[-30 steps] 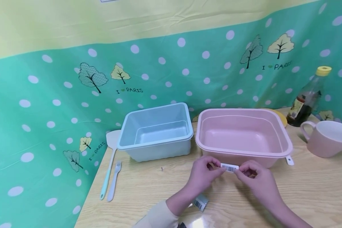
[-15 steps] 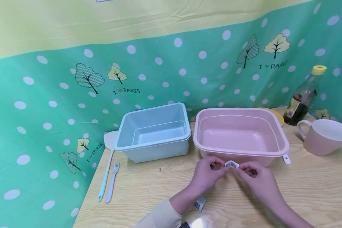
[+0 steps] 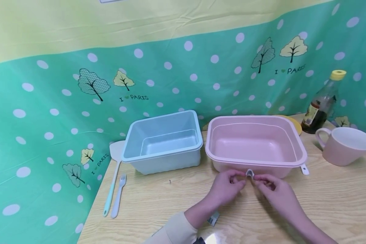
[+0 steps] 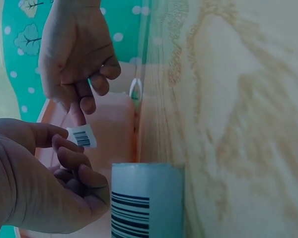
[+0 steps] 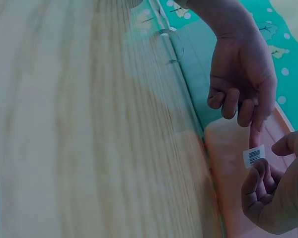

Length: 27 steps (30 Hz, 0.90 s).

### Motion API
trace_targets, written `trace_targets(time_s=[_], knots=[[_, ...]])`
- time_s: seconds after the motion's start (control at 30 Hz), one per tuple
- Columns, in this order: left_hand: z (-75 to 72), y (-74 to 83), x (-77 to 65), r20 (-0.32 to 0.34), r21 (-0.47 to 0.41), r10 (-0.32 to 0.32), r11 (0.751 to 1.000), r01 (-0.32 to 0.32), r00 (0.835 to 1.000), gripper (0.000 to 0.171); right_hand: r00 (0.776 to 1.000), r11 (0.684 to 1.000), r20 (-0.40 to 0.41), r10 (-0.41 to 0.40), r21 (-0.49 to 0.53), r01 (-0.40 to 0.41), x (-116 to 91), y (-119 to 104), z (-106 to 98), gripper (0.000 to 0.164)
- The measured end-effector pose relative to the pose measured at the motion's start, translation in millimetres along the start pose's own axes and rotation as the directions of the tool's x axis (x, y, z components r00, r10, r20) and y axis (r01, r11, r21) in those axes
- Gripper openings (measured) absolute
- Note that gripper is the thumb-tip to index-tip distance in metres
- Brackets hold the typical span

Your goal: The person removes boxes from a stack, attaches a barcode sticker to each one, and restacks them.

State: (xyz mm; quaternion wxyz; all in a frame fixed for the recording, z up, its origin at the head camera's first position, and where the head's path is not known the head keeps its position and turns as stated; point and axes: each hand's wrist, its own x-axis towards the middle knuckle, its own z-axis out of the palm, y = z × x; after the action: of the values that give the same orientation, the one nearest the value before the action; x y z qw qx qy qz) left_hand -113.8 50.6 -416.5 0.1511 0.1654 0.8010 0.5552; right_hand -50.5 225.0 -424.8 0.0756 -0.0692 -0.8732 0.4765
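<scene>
A small white label printed with a barcode (image 3: 249, 174) is bent into an arch between my two hands, close in front of the pink basin's (image 3: 256, 163) near wall. My left hand (image 3: 226, 188) pinches one end of it with thumb and forefinger; my right hand (image 3: 273, 189) pinches the other. In the left wrist view the label (image 4: 83, 137) overlaps the basin's side, with the printed face showing. From the right wrist view the barcode (image 5: 254, 155) also shows between the fingertips. Beside the left wrist is a larger grey-white piece with barcode stripes (image 4: 146, 198).
Left of the basin stands a light blue basin (image 3: 167, 166). A spatula (image 3: 112, 189) and a fork (image 3: 119, 196) lie at the table's left. To the right are a pink mug (image 3: 343, 149) and a yellow-capped bottle of dark liquid (image 3: 317, 113). A patterned cloth (image 3: 158, 81) hangs behind.
The label was nearly flat a second ago, then folded upward in the middle, and is now a tight arch. My hands have come closer together. The head view has shifted slightly.
</scene>
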Motion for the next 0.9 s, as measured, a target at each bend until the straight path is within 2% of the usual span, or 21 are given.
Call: trace_targets(time_s=[0.4,0.67,0.9], knots=[[0.0,-1.9,2.5,0.019,-0.043,-0.016,0.999,0.017,1.000,0.031,1.000,0.999,0.020,0.020,0.034,-0.021,1.2,4.2,-1.3,0.035],[0.6,-1.2,0.6,0.003,-0.060,-0.029,0.998,0.030,1.000,0.031,0.997,0.995,0.051,0.056,0.083,-0.060,-0.7,4.9,-3.6,0.045],[0.7,0.2,-2.0,-0.015,-0.062,-0.047,0.997,0.046,0.999,0.032,0.997,0.992,0.046,0.064,0.107,-0.069,-0.5,4.2,-4.2,0.048]])
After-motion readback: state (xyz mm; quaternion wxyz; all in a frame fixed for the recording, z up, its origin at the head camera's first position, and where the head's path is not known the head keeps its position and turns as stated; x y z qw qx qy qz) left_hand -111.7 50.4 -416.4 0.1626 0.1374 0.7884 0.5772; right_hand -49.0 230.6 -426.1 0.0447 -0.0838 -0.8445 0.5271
